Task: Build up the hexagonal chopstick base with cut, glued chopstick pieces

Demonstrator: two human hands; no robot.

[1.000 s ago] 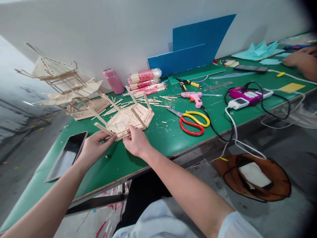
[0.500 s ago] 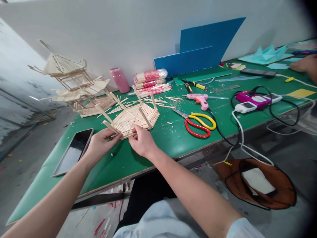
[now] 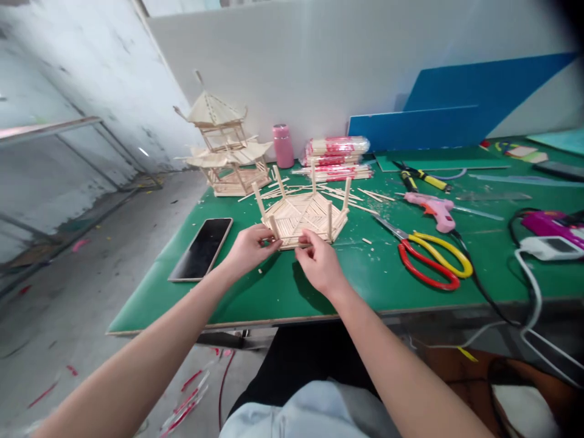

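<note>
L hand (image 3: 256, 248) & R hand (image 3: 318, 261) part-closed, fingertips pinching near edge of 1 stick base (image 3: 303, 216) w/ 6 posts, on green table (image 3: 274, 298); 1 phone (image 3: 201, 250) left, 1 scissors (image 3: 422, 252) right.

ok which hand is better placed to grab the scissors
Probably your right hand: the scissors lie on its side, while your left hand is farther off, near the phone.

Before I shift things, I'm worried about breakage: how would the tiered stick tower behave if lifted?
The tiered stick tower is probably light for its size, being open framing of thin sticks. It looks stiff but fragile, with narrow posts under wide roofs. Its flat base on the green table should keep it from rolling.
</note>
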